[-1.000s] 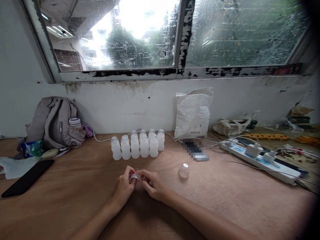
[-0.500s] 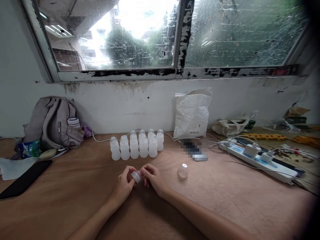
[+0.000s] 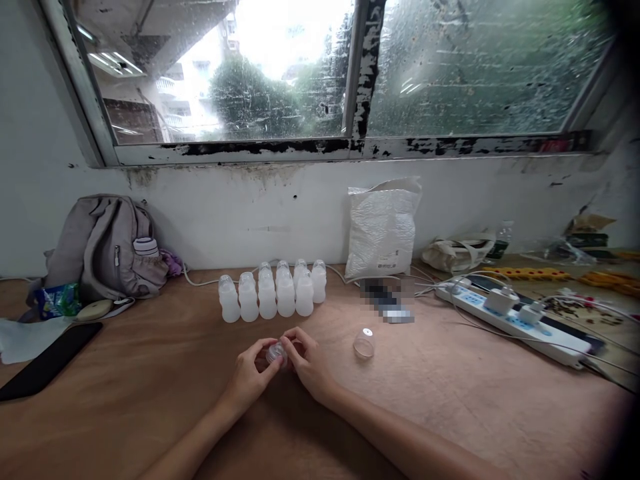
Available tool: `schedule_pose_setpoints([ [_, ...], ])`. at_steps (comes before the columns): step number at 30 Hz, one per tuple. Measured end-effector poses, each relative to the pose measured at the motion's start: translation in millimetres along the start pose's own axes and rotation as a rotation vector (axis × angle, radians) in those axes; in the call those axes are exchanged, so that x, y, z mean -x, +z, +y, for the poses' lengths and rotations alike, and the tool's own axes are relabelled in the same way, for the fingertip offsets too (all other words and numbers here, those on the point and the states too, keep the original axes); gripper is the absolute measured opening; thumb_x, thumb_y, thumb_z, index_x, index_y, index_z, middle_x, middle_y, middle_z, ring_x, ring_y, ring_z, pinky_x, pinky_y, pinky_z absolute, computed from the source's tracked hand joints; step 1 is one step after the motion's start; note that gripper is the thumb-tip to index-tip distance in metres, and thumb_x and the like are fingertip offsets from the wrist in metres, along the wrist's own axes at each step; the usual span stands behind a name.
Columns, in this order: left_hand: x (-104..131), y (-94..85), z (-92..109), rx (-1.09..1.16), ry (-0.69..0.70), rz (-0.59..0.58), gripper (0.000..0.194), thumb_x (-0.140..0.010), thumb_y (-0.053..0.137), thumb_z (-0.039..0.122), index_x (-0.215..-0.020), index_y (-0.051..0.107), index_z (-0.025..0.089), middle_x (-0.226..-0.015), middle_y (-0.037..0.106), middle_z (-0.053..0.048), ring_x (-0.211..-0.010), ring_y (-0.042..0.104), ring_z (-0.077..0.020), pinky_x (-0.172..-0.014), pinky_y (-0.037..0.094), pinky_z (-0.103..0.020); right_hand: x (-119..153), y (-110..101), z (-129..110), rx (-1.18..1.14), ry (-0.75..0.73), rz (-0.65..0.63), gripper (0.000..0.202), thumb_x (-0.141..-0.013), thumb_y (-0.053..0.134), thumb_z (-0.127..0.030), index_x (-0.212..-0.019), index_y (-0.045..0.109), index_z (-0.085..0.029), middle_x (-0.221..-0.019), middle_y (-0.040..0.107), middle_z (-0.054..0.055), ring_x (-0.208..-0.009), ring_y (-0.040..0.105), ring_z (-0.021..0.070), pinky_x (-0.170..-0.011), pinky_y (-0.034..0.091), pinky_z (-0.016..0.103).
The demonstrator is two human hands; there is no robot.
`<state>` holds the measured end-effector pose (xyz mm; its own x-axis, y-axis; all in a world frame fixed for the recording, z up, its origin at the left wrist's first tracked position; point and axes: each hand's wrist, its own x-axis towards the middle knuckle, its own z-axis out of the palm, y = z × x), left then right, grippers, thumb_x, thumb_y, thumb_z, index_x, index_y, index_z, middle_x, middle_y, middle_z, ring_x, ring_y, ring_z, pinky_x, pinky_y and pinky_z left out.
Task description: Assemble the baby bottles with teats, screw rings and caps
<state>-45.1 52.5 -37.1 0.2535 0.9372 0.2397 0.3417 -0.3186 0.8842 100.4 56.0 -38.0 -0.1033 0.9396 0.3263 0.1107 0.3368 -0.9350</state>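
Note:
A small clear bottle top [image 3: 277,355] is held between both hands above the brown table. My left hand [image 3: 253,368] grips its left side with thumb and fingers. My right hand [image 3: 306,360] has thumb and fingertips closed on its right side. Behind the hands stand several frosted white bottles [image 3: 267,297] with clear caps, upright and close together. To the right of my right hand, a clear dome cap [image 3: 364,344] rests on the table, apart from the hands.
A grey backpack [image 3: 113,247] and a black flat case [image 3: 50,360] lie at the left. A white padded bag [image 3: 383,230] leans on the wall. A blurred-out object [image 3: 387,301], cables and a white power strip [image 3: 515,323] are at the right.
The clear bottle top has been turned so its face points more upward. My left thumb now lies over its near side, and the fingers of both hands are closer together.

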Motion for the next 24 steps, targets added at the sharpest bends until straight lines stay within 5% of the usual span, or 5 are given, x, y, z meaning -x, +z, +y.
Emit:
schedule_pose_setpoints([
  [8,0.5,-0.3,-3.2,-0.047,0.035,0.05,0.033,-0.073,0.057,0.031,-0.103,0.057,0.018,-0.1,0.065,-0.005,-0.086,0.062,-0.0184,-0.071,0.051,-0.026,1.2,-0.2,-0.2,0.189,-0.123,-0.017,0.015,-0.081,0.052,-0.03,-0.086,0.059,-0.018,-0.078,0.055,0.002,-0.067,0.052,0.0122,-0.061,0.043,0.024],
  [24,-0.3,-0.2,-3.4,-0.152,0.057,0.109,0.033,-0.069,0.061,0.032,-0.098,0.056,0.019,-0.096,0.063,-0.005,-0.08,0.061,-0.0174,-0.068,0.05,-0.028,1.2,-0.4,0.1,0.224,-0.14,-0.038,0.016,-0.083,0.049,-0.027,-0.09,0.061,-0.02,-0.082,0.058,0.003,-0.07,0.053,0.0128,-0.065,0.044,0.025],
])
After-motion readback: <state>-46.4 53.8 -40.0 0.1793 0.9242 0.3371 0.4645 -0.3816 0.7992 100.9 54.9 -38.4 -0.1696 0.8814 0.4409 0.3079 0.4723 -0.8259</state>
